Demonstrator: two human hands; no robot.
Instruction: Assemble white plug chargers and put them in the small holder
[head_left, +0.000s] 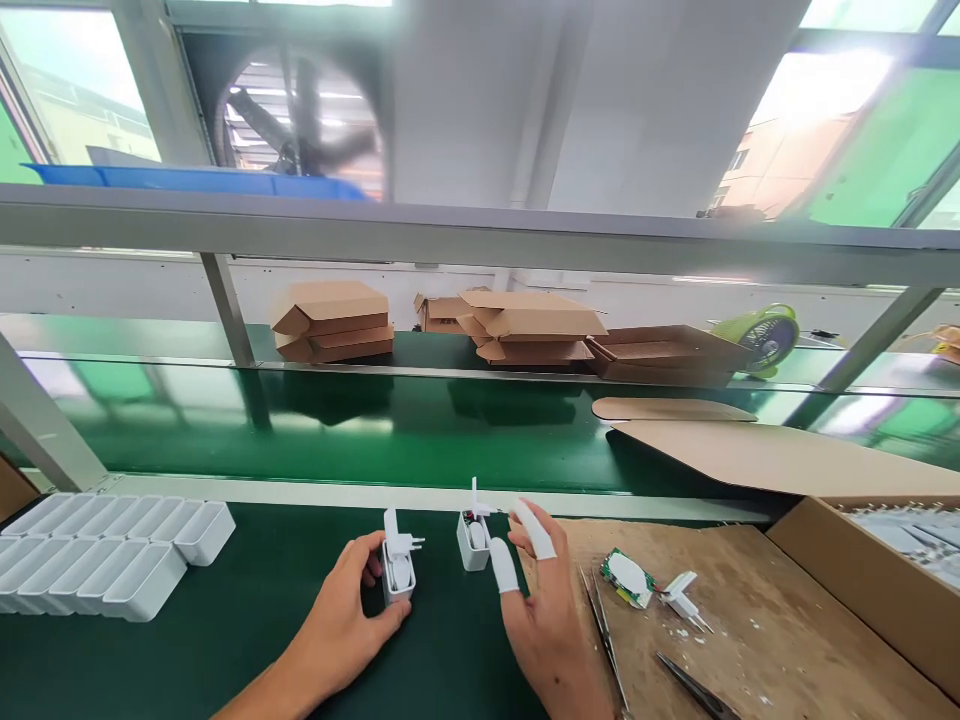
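Hands at the near edge of a green bench. Left hand (341, 625) is curled round a small white charger shell (397, 575), thumb on the near side, fingers behind it; shell stands upright on the green mat (247, 620) w/ its plug prongs sticking out to the right. Right hand (544, 620) sits just right of a second white shell (474, 540), thumb & forefinger in white finger cots, pinching that shell at its top edge; other fingers loosely curled. A thin white piece stands up from the 2nd shell. The two shells are near each other, not touching.

Left of the hands: rows of white empty shells (105, 555) packed side by side. Right: brown board (750, 620) w/ a small circuit board (628, 578), a white plug piece (681, 595), tweezers (604, 635). Cardboard box (862, 580) at far right. Beyond, a green conveyor belt (360, 430), flat cardboard sheet (787, 455) on it, folded cartons (334, 320) on the far ledge, green fan (761, 335).
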